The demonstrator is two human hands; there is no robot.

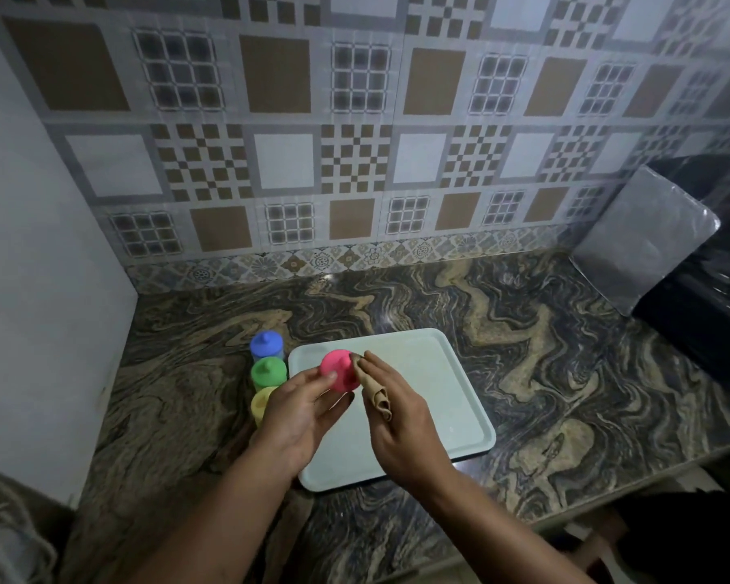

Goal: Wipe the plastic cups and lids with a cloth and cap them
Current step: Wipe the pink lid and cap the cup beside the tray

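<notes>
My left hand (300,408) holds a pink lid with a spout (340,370) by its rim, above the pale tray (460,423). My right hand (397,419) grips a rolled tan cloth (376,394) and presses its tip against the lid's right side. Left of the tray stand three capped cups in a row: blue (266,345) at the back, green (269,373) in the middle, yellow (262,404) nearest, partly hidden by my left hand. The pink cup's body is not visible.
The marbled stone counter (544,373) runs to a tiled wall behind and a white wall on the left. A foil-covered board (645,242) leans at the right beside a black stove (709,305). The counter's front edge lies near my forearms.
</notes>
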